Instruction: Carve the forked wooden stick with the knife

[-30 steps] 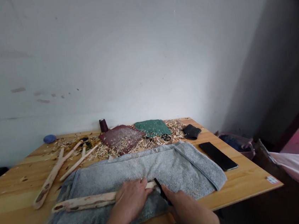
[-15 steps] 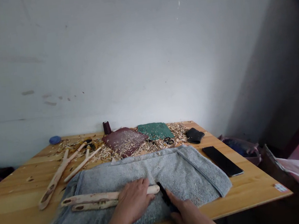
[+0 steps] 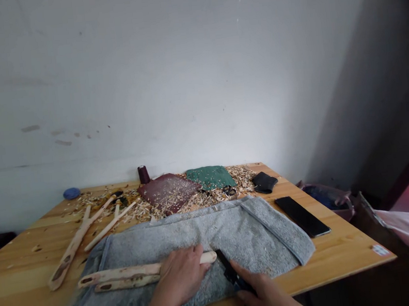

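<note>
My left hand [image 3: 182, 274] is closed over a pale, peeled wooden stick [image 3: 120, 274] lying on a grey cloth [image 3: 183, 228]. Left of the hand, two limbs of wood lie side by side; whether they join is hidden under my fingers. The stick's rounded right end pokes out past my thumb. My right hand [image 3: 265, 292] grips a dark knife [image 3: 226, 266], its black blade angled up to the left beside that rounded end. Most of the knife's handle is covered by my fingers.
Forked sticks [image 3: 70, 250] lie left on the wooden table [image 3: 14, 260]. Wood shavings [image 3: 244, 180] surround a maroon piece [image 3: 170, 190] and a green piece [image 3: 210, 176] at the back. A thread spool [image 3: 143, 174], blue round object [image 3: 72, 193], black pouch [image 3: 264, 182] and phone [image 3: 302, 215] also lie there.
The camera view has shifted slightly. The knife has tilted and slid a little down and right with my right hand, showing more of its handle. My left hand keeps its hold on the stick.
</note>
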### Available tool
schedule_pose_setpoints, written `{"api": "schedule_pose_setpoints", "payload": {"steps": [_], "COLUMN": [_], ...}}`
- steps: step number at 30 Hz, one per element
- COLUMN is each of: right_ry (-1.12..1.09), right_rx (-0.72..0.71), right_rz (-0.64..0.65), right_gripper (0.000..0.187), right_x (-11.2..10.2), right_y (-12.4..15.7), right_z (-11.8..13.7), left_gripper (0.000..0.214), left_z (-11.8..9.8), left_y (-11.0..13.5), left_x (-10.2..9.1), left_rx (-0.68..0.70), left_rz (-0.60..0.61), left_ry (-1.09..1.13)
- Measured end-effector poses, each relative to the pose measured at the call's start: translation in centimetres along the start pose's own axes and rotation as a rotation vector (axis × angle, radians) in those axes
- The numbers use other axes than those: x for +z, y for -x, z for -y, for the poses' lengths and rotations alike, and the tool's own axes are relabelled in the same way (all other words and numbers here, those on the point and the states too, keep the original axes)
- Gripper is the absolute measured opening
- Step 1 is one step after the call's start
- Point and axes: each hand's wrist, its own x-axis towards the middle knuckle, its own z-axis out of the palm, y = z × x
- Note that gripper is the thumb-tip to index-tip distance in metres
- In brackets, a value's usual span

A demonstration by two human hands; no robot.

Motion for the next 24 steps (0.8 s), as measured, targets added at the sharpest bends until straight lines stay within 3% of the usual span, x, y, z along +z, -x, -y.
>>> {"api": "schedule_pose_setpoints", "payload": {"steps": [6,13,24], "right_ry": [0.051,0.189,0.503], "right_rx": [0.044,0.018,0.045], "right_rz": [-0.023,-0.022,-0.035], "right_gripper": [0.063,0.064,0.064], "right_x": [-0.1,-0.2,1.8], "right_y": [-0.2,-1.3,-3.1], "right_z": [-0.3,2.1,4.1], "left_gripper": [0.03,0.028,0.03], "left_z": [0.2,0.2,-0.1], "left_y": [-0.3,-0.3,-0.2], "left_x": [0.3,0.2,0.0], "left_rx": [0.041,0.058,0.072], "left_rz": [-0.016,0.006,-0.01], "left_ry": [-0.017,-0.016,-0.007]}}
